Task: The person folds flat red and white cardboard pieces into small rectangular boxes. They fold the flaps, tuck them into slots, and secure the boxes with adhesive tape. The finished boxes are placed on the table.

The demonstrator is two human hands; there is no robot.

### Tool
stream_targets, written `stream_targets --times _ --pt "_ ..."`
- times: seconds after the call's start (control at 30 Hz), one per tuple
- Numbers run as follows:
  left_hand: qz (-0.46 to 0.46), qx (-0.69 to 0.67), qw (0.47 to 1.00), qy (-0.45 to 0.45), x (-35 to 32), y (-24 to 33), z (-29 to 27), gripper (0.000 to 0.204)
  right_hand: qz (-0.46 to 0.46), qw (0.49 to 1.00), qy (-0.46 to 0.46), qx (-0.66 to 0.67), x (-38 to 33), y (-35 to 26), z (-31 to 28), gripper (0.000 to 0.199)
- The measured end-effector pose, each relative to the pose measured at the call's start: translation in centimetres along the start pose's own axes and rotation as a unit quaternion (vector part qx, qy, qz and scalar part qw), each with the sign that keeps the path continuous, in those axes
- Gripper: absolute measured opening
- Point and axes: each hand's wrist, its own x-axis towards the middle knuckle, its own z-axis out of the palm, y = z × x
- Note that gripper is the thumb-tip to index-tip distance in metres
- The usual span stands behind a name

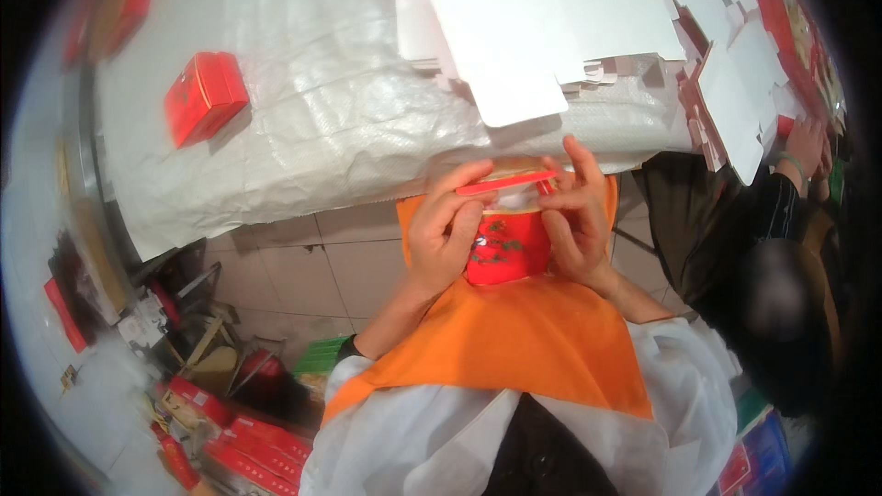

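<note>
A small red carton (508,248) with a green and white printed pattern rests against my orange apron, in front of the table edge. Its top flap (507,183) stands partly raised, with a pale gap below it. My left hand (447,231) grips the carton's left side, thumb along the front and fingers at the flap's left end. On the right side my right hand (577,220) holds the carton and the flap's right end, its index finger stretched upward. What lies inside the carton cannot be made out.
A finished red box (206,97) sits on the white sheet-covered table (303,129) at left. Flat white carton blanks (514,37) are stacked at the far middle and right. At right, another person's hand (805,149) touches the blanks. Red packages (248,450) lie on the floor at lower left.
</note>
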Motion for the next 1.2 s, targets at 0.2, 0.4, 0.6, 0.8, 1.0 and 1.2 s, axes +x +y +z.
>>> stream_targets --times 0.2,0.4,0.6,0.8,1.0,1.2 --pt "0.171 -0.121 0.977 0.046 -0.3 -1.5 1.3 0.036 0.133 0.925 0.027 0.355 -1.2 0.0 1.1 0.034" --pt "0.103 0.061 0.992 0.045 0.1 0.9 1.3 0.029 0.100 0.950 -0.019 0.296 -0.6 -0.4 0.4 0.033" --pt "0.079 0.104 0.991 0.013 1.2 2.5 1.3 0.016 0.124 0.951 -0.004 0.282 -0.5 -0.6 0.1 0.020" --pt "0.073 0.109 0.991 -0.024 1.2 2.1 0.7 0.018 0.150 0.949 0.000 0.277 -0.5 -0.5 0.0 0.012" --pt "0.067 0.125 0.990 -0.021 1.1 2.4 0.8 0.021 0.208 0.925 -0.021 0.317 0.1 -0.5 -0.3 0.010" --pt "0.032 0.117 0.992 0.024 0.3 2.1 1.9 0.020 0.259 0.898 -0.044 0.353 0.5 -0.3 -0.5 0.011"
